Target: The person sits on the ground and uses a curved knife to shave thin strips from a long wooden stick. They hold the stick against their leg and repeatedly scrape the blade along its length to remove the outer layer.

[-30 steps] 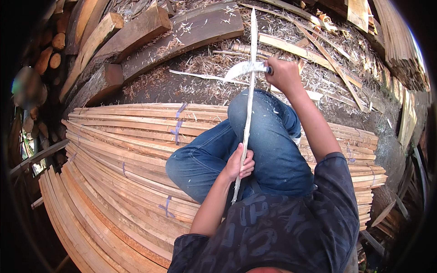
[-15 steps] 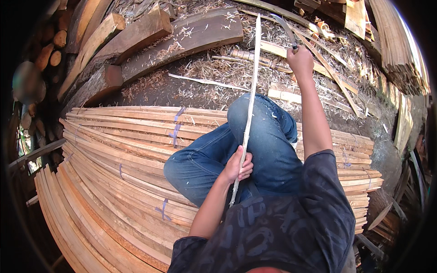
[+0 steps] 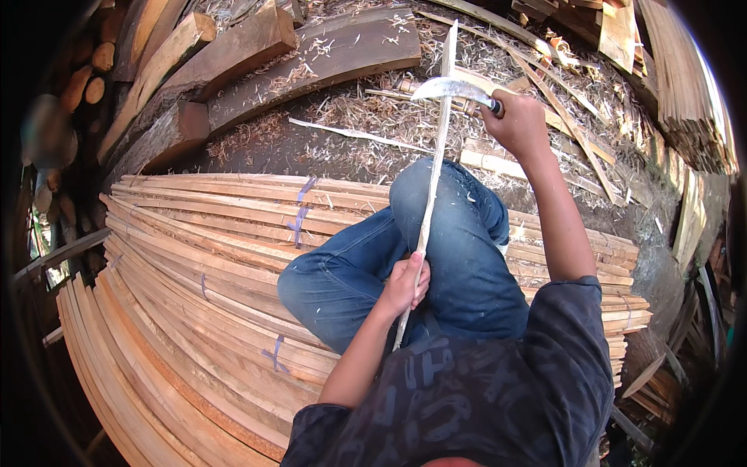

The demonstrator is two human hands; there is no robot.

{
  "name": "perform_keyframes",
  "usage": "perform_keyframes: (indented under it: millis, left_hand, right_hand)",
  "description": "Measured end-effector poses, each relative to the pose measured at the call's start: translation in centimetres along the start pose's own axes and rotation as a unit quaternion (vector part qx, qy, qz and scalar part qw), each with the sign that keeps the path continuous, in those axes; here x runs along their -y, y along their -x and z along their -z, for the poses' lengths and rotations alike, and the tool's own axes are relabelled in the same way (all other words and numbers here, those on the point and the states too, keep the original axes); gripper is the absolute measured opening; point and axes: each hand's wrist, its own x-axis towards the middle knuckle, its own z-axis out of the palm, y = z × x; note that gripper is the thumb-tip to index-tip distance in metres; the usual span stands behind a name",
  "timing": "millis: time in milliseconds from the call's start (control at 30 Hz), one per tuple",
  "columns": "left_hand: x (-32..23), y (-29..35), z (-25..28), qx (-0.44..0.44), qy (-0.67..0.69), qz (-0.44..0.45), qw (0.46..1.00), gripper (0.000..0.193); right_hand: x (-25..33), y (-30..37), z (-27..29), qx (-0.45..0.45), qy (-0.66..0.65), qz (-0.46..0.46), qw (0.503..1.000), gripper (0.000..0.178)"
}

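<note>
A long pale wooden stick [image 3: 436,167] runs from near my stomach, past my bent knee, out over the shavings. My left hand [image 3: 405,285] is wrapped round its lower part, thumb pointing up along it. In my right hand [image 3: 517,123], closed on a dark handle, is a sickle-like curved knife [image 3: 451,89]. Its blade lies across the upper part of the stick, the curved tip reaching out to the left. Whether the edge bites into the wood I cannot tell.
Tied bundles of wooden strips [image 3: 226,311] lie under and beside my crossed legs. Thick timber beams [image 3: 311,66] lie ahead at the left. Shavings and loose slats [image 3: 560,109] cover the ground ahead. A stack of thin boards [image 3: 685,86] stands at the far right.
My right hand has come down slightly, turning the knife so its blade now crosses the stick, where before it pointed up, clear of it. The left hand keeps its hold.
</note>
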Motion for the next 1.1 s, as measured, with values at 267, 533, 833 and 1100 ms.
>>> perform_keyframes:
  millis: [267, 533, 833, 1100]
  left_hand:
    - [-0.2, 0.5, -1.4, -0.096, -0.1, -0.053, 0.989, 0.053]
    - [-0.4, 0.5, -2.0, -0.104, -0.144, -0.06, 0.982, 0.054]
    - [-0.8, 0.3, -1.7, -0.085, -0.101, -0.039, 0.99, 0.055]
    - [-0.4, 0.2, -0.9, -0.065, -0.084, -0.029, 0.994, 0.056]
  right_hand:
    - [-4.9, -2.1, 3.2, 0.034, 0.196, -0.089, 0.976, 0.014]
    - [-4.2, -3.3, 1.9, 0.057, 0.178, -0.065, 0.98, 0.022]
    - [-0.4, 2.1, 0.7, 0.19, 0.159, 0.052, 0.967, 0.012]
    - [-10.3, -6.8, 1.4, 0.041, 0.202, -0.213, 0.955, 0.029]
